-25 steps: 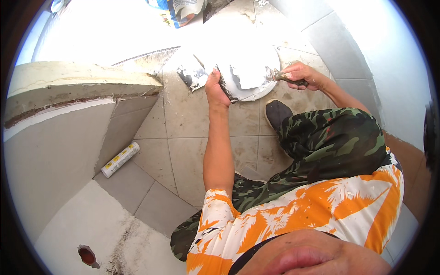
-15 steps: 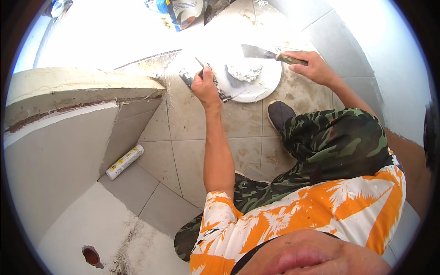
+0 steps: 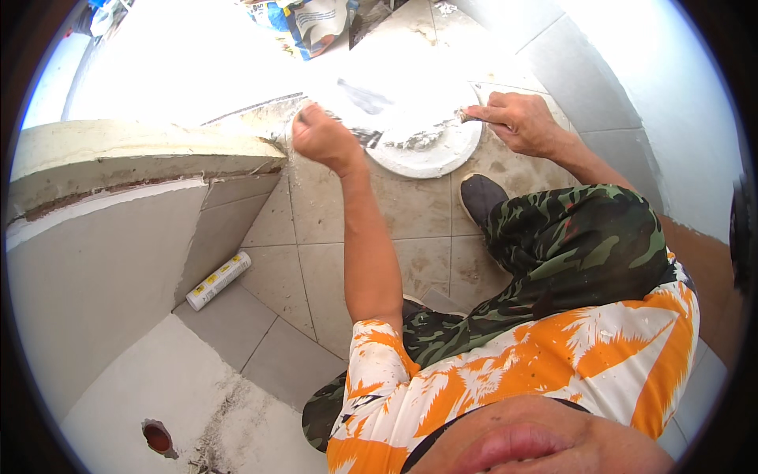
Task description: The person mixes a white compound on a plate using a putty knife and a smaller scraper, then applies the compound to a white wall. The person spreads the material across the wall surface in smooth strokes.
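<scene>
A round white basin holding white putty stands on the tiled floor in front of me. My left hand is closed around a scraper, its dark, putty-smeared blade over the basin's left edge. Closed on the handle of a putty knife, my right hand is at the basin's right rim. Strong glare washes out the putty knife's blade and the far part of the basin.
A white and yellow sealant tube lies against the low tiled wall on the left. Beyond the basin stands a blue and white bag. My shoe is close to the basin. A round hole opens at lower left.
My left hand has moved left and turned, with the scraper now flatter. My right hand has shifted slightly left and lower, bringing the putty knife's handle to the basin's rim.
</scene>
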### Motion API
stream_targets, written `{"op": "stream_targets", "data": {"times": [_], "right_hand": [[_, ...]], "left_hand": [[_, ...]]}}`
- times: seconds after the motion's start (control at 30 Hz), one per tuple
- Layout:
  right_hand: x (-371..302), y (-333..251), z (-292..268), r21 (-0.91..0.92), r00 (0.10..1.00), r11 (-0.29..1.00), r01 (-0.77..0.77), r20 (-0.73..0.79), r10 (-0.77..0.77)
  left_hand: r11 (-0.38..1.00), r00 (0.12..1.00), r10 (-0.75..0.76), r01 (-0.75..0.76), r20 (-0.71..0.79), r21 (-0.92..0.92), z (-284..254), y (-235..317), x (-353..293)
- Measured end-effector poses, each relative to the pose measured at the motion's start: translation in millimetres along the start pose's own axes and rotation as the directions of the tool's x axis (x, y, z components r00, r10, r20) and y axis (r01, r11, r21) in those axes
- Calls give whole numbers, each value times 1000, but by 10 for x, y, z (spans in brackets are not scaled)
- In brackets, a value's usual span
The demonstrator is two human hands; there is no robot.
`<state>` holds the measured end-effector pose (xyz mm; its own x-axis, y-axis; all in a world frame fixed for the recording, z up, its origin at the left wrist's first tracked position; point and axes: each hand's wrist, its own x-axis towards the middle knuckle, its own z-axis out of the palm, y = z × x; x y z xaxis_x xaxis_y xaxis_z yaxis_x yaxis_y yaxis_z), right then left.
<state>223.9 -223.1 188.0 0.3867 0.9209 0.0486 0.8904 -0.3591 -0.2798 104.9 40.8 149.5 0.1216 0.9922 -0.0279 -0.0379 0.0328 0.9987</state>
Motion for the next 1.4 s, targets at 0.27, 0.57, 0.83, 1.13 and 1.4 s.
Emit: {"op": "stream_targets", "data": {"times": [0.27,0.57,0.83,1.13,1.4], "right_hand": [[-98,-156,418,306,938,887,-346,88,336],[-69,-225,273,431,958,858,-282,71,279],[-166,279,242,585,839,694,-419,-45,543],[-306,166,431,715,710,154,-682,595,377],[-469,-305,1026,455,521,-338,-824,843,-134]], "left_hand": [[965,995,-45,21,85,260,227,-242,-290],[957,994,-80,58,69,284,390,-715,-617],[948,940,-299,273,164,164,305,-1087,-380],[343,370,-747,926,552,-158,-318,-1350,197],[397,512,-675,859,532,-324,-716,-873,564]]}}
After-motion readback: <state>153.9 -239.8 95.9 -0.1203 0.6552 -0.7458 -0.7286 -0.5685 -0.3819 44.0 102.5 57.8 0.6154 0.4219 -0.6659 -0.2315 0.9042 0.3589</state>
